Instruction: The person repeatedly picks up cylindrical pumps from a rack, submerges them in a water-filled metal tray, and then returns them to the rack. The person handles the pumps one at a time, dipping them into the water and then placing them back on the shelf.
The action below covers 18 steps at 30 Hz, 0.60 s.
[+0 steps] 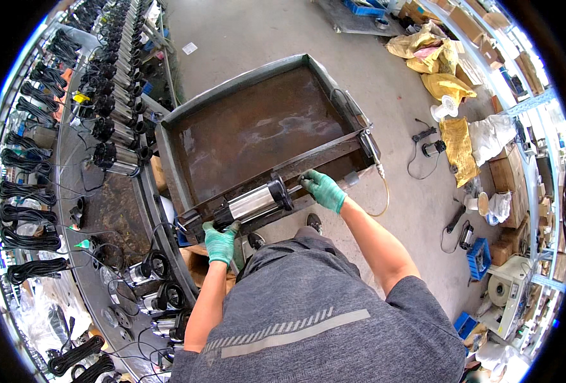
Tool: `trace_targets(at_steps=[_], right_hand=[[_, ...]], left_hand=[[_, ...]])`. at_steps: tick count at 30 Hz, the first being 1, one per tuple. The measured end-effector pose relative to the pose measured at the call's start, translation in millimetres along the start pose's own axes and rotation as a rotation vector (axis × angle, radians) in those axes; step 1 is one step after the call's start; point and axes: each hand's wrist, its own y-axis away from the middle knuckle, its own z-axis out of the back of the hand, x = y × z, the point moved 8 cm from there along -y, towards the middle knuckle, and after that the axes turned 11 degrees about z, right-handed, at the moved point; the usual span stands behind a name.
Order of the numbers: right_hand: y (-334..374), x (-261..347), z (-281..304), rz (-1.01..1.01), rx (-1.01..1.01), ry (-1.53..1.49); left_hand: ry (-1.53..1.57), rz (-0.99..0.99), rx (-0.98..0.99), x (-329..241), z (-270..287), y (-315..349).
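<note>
A pump with a shiny steel barrel (252,202) and black ends lies along the near ledge of a large metal tank (168,143). My left hand (221,243), in a green glove, is closed at the pump's left black end, thumb and fingers on either side. My right hand (324,190), gloved alike, is pinched round a thin metal rod (295,189) that points at the pump's right black end. Its fingertips partly hide the rod. Shallow brownish liquid (257,131) covers the tank's bottom.
On the left, a long bench (113,220) carries several similar pumps (117,159) and coiled black cables (37,271). A yellowish hose (385,191) hangs at the tank's right corner. Yellow sacks (458,153), a small pump (433,149) and a blue crate (479,258) stand to the right.
</note>
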Motion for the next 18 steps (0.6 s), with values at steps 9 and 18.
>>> trace_targets(at_steps=[9,18], right_hand=[[-13,-13,-7,0.120,0.103,0.716],[7,-26,6,-0.211,0.061,-0.368]], left_hand=[[0.022,-0.002,-0.035,26,-2,-6],[-0.059,0.017,-0.023,11,-12,-12]])
